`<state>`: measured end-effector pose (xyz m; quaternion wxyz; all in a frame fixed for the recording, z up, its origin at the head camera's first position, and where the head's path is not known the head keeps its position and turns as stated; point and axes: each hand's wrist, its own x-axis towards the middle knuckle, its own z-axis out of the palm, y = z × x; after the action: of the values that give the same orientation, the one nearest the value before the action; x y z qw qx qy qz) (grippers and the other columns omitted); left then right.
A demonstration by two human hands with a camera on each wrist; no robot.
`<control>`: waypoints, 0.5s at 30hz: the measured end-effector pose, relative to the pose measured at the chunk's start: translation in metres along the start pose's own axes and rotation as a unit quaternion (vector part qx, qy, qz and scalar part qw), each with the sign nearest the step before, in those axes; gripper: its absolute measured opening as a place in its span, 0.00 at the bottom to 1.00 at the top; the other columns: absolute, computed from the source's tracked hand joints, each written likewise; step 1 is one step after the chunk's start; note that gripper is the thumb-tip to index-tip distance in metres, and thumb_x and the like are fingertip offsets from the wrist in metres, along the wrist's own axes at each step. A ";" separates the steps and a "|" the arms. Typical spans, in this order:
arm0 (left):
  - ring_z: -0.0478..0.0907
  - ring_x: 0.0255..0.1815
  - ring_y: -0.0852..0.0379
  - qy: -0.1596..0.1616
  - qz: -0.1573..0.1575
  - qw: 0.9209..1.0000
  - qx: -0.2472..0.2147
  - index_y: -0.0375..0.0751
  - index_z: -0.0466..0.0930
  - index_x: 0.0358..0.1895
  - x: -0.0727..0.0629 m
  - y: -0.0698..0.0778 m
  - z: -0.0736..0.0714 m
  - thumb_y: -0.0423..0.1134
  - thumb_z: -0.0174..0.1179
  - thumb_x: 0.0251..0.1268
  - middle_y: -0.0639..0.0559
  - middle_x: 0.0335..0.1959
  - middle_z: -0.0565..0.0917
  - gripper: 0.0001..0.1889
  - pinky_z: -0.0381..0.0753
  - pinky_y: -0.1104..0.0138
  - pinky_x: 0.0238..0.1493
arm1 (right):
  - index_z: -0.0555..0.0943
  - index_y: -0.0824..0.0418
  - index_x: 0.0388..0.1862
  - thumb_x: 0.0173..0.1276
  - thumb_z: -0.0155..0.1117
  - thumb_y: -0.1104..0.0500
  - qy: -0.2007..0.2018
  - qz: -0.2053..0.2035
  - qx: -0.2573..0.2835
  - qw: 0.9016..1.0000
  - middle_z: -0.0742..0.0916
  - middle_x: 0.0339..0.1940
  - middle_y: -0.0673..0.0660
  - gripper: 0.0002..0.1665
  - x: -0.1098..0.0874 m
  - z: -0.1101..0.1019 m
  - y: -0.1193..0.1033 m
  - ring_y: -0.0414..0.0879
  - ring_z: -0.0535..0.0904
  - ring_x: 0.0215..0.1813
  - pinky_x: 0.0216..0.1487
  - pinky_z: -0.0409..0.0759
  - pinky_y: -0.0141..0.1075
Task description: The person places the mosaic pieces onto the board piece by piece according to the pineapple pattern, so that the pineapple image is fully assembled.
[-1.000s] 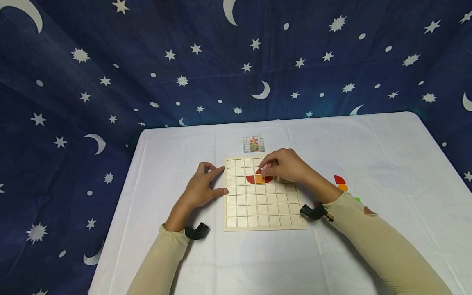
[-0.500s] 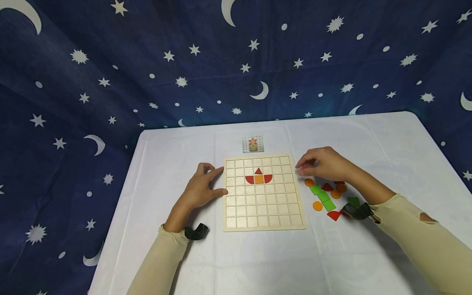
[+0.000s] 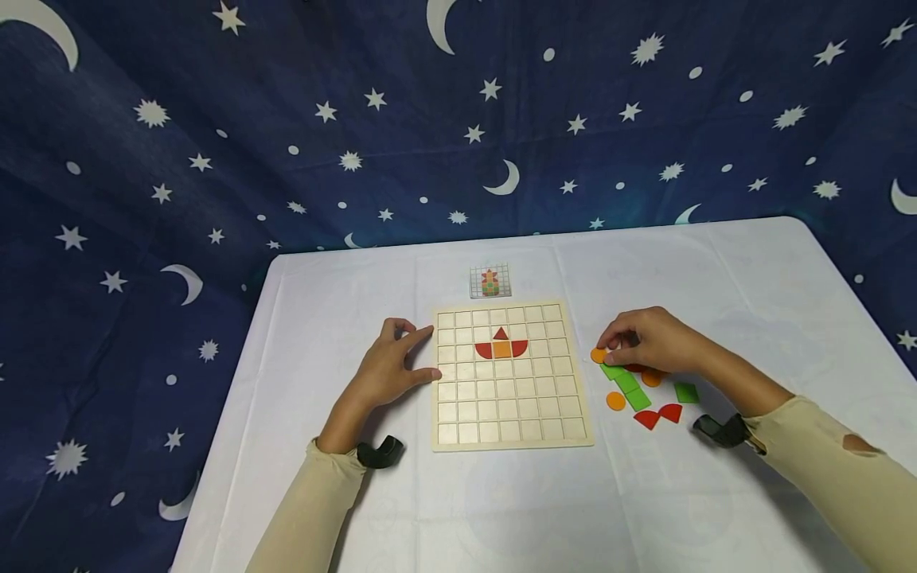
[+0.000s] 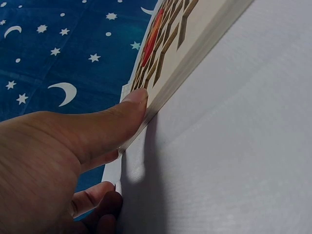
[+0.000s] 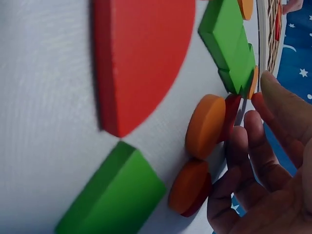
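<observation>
One flat orange disc [image 3: 597,356] just right of the board, at the bent, close-drawn thumb and forefinger of the right hand [image 3: 650,341]; impossible to say whether pinched or merely touched. Across from it, thumb and forefinger of the left hand [image 3: 385,370] spread wide, tips against the left edge of a square, pale wooden board [image 3: 510,411] with a seven-by-seven grid of cells. In the second row from the far edge, a red triangle [image 3: 501,334]; directly below, an orange square [image 3: 502,349] between two red quarter-circles [image 3: 484,350]. Near the right hand, a stepped row of three bright green squares [image 3: 632,390], a lone orange disc [image 3: 616,401], another pair of red quarter-circles [image 3: 647,419] with corners nearly meeting, and a separate green square [image 3: 686,392]. Below the palm, two more orange discs [image 5: 207,126] and partly hidden red pieces [image 5: 230,117]. At the wrists, black devices [image 3: 380,452] and beige sleeves [image 3: 315,493]. Past the board's far edge, a small gridded card [image 3: 490,281] with a red, orange and green figure. Underneath, a white cloth-covered table [image 3: 501,509]; behind, a dark blue hanging cloth [image 3: 394,72] with white moons and stars.
</observation>
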<state>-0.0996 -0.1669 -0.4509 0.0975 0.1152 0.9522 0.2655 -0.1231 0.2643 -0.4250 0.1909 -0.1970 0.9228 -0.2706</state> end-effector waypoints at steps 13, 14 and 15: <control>0.71 0.49 0.47 0.000 -0.003 1.000 0.000 0.47 0.73 0.74 -0.001 0.001 -0.001 0.52 0.77 0.54 0.41 0.63 0.67 0.42 0.72 0.57 0.49 | 0.90 0.52 0.41 0.60 0.79 0.54 0.018 -0.011 -0.007 1.000 0.81 0.28 0.44 0.11 -0.003 0.002 0.000 0.42 0.73 0.34 0.37 0.73 0.33; 0.71 0.49 0.47 0.000 -0.003 1.000 -0.001 0.48 0.73 0.74 -0.001 0.001 -0.001 0.52 0.77 0.54 0.41 0.63 0.67 0.42 0.72 0.57 0.49 | 0.90 0.52 0.42 0.60 0.79 0.53 0.021 -0.013 -0.008 1.000 0.81 0.28 0.44 0.11 -0.002 0.003 0.000 0.42 0.73 0.34 0.37 0.72 0.32; 0.71 0.49 0.47 0.000 -0.002 1.000 -0.001 0.48 0.73 0.74 -0.001 0.001 -0.001 0.52 0.77 0.54 0.41 0.63 0.67 0.42 0.72 0.57 0.49 | 0.90 0.52 0.42 0.60 0.79 0.53 0.023 -0.014 -0.009 1.000 0.81 0.28 0.44 0.12 -0.002 0.003 0.001 0.42 0.73 0.34 0.37 0.72 0.32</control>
<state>-0.0989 -0.1665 -0.4494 0.0980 0.1128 0.9523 0.2662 -0.1201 0.2641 -0.4276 0.1641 -0.2058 0.9264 -0.2692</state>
